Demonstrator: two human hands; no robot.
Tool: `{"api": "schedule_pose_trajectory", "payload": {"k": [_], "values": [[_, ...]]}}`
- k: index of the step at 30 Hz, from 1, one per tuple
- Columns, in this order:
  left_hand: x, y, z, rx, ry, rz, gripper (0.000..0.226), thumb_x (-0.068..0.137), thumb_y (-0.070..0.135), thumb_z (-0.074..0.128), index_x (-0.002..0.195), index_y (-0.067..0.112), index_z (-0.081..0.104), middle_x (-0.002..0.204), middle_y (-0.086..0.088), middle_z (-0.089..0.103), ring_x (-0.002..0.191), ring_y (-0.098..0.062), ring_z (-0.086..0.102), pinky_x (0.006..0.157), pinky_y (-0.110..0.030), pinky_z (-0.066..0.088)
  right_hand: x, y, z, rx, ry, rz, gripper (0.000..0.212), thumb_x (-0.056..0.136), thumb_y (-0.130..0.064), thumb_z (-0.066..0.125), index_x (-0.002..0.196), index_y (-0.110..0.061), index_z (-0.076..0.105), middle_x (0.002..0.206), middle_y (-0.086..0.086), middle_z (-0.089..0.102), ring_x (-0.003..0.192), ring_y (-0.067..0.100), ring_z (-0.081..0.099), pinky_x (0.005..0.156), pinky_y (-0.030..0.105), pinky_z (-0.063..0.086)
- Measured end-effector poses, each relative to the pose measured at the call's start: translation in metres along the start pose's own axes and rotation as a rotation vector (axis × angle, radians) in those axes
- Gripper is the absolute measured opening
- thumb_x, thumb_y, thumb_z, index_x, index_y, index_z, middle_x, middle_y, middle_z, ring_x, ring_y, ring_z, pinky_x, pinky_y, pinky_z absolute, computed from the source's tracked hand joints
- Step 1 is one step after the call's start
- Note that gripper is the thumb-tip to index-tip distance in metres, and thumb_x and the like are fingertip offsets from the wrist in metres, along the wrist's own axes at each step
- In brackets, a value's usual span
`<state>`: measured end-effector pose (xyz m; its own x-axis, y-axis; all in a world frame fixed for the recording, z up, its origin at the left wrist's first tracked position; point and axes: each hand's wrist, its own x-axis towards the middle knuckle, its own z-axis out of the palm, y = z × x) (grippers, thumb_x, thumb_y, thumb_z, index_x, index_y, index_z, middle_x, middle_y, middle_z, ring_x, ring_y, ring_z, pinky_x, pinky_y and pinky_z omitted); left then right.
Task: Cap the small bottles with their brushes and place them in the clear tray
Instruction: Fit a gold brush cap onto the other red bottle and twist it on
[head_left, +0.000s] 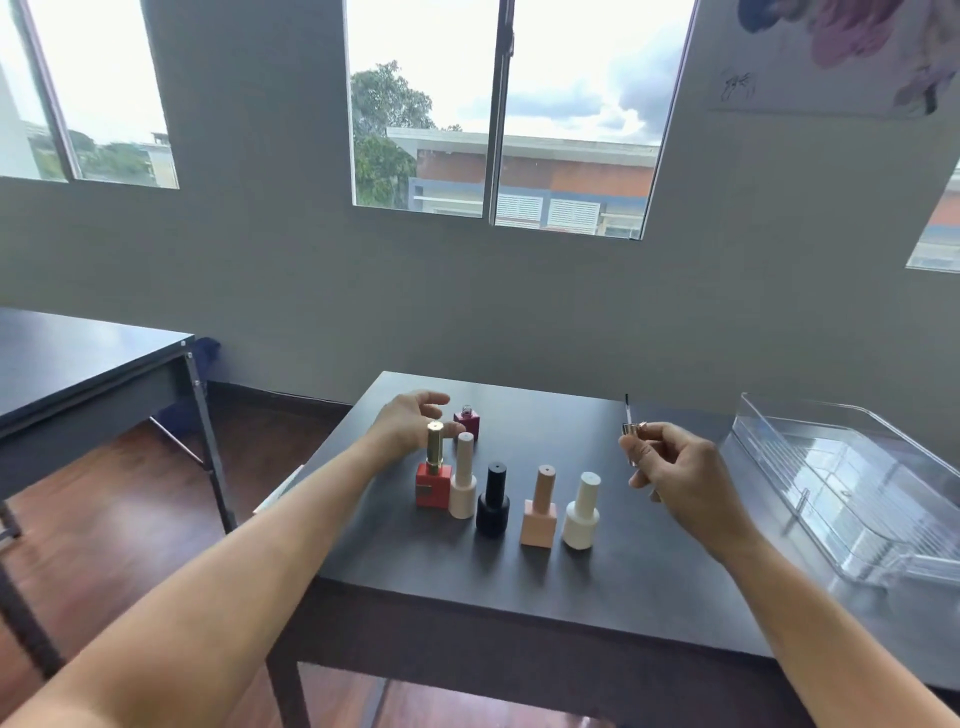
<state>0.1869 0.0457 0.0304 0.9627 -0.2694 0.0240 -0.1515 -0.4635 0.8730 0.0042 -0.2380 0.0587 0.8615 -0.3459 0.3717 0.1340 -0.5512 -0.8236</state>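
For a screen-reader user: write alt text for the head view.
A person's right hand pinches a brush cap, brush up, while the open left hand hovers beside an uncapped maroon bottle on a dark table. Five capped bottles stand in a row nearer the camera; a clear tray sits to the right.

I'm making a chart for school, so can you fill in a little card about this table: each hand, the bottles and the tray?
left hand: open, hovering beside the maroon bottle
uncapped: maroon bottle, standing behind the row
right hand: pinches a silver brush cap, brush pointing up
capped: red bottle, cream bottle, black bottle, peach bottle, white bottle, upright in a row
clear tray: on the right, no bottles seen inside
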Motion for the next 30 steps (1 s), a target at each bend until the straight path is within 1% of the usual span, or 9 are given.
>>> {"api": "schedule_pose_trajectory", "payload": {"k": [3, 7, 11, 15, 18, 22, 25, 27, 30], "values": [[0.015, -0.002, 0.009, 0.065, 0.000, -0.011, 0.067, 0.065, 0.034, 0.089, 0.123, 0.021, 0.059, 0.108, -0.003, 0.065, 0.099, -0.020, 0.065, 0.091, -0.031, 0.050, -0.009, -0.015, 0.001, 0.011, -0.018, -0.028, 0.012, 0.089, -0.025, 0.066, 0.098, -0.018, 0.068, 0.072, -0.001, 0.069, 0.063, 0.019, 0.069, 0.062, 0.034, 0.053], [0.025, -0.005, 0.017, 0.124, 0.048, -0.003, 0.042, 0.063, 0.035, 0.089, 0.096, 0.029, 0.064, 0.092, 0.007, 0.067, 0.085, -0.009, 0.064, 0.070, -0.021, 0.045, -0.018, -0.028, 0.004, 0.074, -0.032, -0.039, 0.008, 0.088, -0.020, 0.067, 0.096, -0.020, 0.068, 0.073, 0.001, 0.072, 0.054, 0.003, 0.065, 0.049, 0.018, 0.049], [0.026, -0.008, 0.017, 0.069, 0.084, 0.006, 0.024, 0.064, 0.030, 0.085, 0.078, 0.028, 0.067, 0.076, 0.013, 0.071, 0.079, -0.009, 0.068, 0.065, -0.019, 0.048, -0.021, -0.039, 0.008, 0.143, -0.022, -0.062, 0.009, 0.088, -0.015, 0.067, 0.096, -0.020, 0.068, 0.074, 0.000, 0.072, 0.053, -0.001, 0.063, 0.047, 0.014, 0.048], [0.012, -0.007, 0.006, -0.107, 0.159, -0.020, 0.027, 0.066, 0.024, 0.086, 0.087, 0.020, 0.069, 0.085, 0.002, 0.074, 0.080, -0.013, 0.069, 0.077, -0.030, 0.056, -0.023, -0.046, 0.008, 0.179, -0.007, -0.081, 0.019, 0.087, -0.009, 0.067, 0.100, -0.022, 0.069, 0.072, -0.004, 0.071, 0.053, -0.002, 0.060, 0.050, 0.012, 0.047], [-0.011, 0.001, -0.012, -0.306, 0.258, 0.023, 0.031, 0.068, 0.020, 0.083, 0.093, 0.017, 0.066, 0.089, -0.003, 0.074, 0.081, -0.018, 0.071, 0.072, -0.039, 0.058, -0.023, -0.050, 0.007, 0.231, -0.029, -0.094, 0.028, 0.087, -0.003, 0.066, 0.106, -0.024, 0.067, 0.080, -0.002, 0.070, 0.062, 0.003, 0.063, 0.054, 0.017, 0.050], [-0.053, 0.021, -0.040, -0.487, 0.394, 0.133, 0.023, 0.077, 0.014, 0.080, 0.095, 0.017, 0.066, 0.088, -0.004, 0.077, 0.079, -0.015, 0.073, 0.058, -0.029, 0.056, -0.026, -0.063, 0.009, 0.381, -0.040, -0.099, 0.023, 0.083, -0.002, 0.071, 0.101, -0.012, 0.064, 0.076, 0.001, 0.073, 0.062, 0.010, 0.066, 0.050, 0.021, 0.052], [-0.088, 0.038, -0.055, -0.521, 0.460, 0.209, 0.021, 0.080, 0.015, 0.078, 0.097, 0.020, 0.069, 0.094, -0.005, 0.076, 0.080, -0.015, 0.072, 0.056, -0.028, 0.055, -0.031, -0.075, 0.011, 0.451, -0.020, -0.142, 0.012, 0.086, -0.004, 0.068, 0.097, -0.009, 0.068, 0.077, 0.005, 0.074, 0.063, 0.012, 0.067, 0.049, 0.022, 0.052], [-0.113, 0.046, -0.058, -0.510, 0.441, 0.260, 0.021, 0.080, 0.015, 0.078, 0.097, 0.024, 0.071, 0.097, -0.004, 0.076, 0.086, -0.019, 0.074, 0.056, -0.029, 0.057, -0.036, -0.083, 0.015, 0.466, -0.004, -0.180, 0.012, 0.089, -0.005, 0.064, 0.098, -0.009, 0.070, 0.079, 0.008, 0.074, 0.065, 0.013, 0.067, 0.051, 0.023, 0.054], [-0.143, 0.054, -0.049, -0.430, 0.364, 0.318, 0.023, 0.077, 0.016, 0.081, 0.092, 0.032, 0.074, 0.094, 0.002, 0.077, 0.087, -0.015, 0.073, 0.053, -0.027, 0.058, -0.045, -0.094, 0.022, 0.493, -0.037, -0.229, 0.013, 0.090, -0.004, 0.062, 0.099, -0.010, 0.070, 0.080, 0.009, 0.073, 0.066, 0.015, 0.066, 0.053, 0.025, 0.054]]}}
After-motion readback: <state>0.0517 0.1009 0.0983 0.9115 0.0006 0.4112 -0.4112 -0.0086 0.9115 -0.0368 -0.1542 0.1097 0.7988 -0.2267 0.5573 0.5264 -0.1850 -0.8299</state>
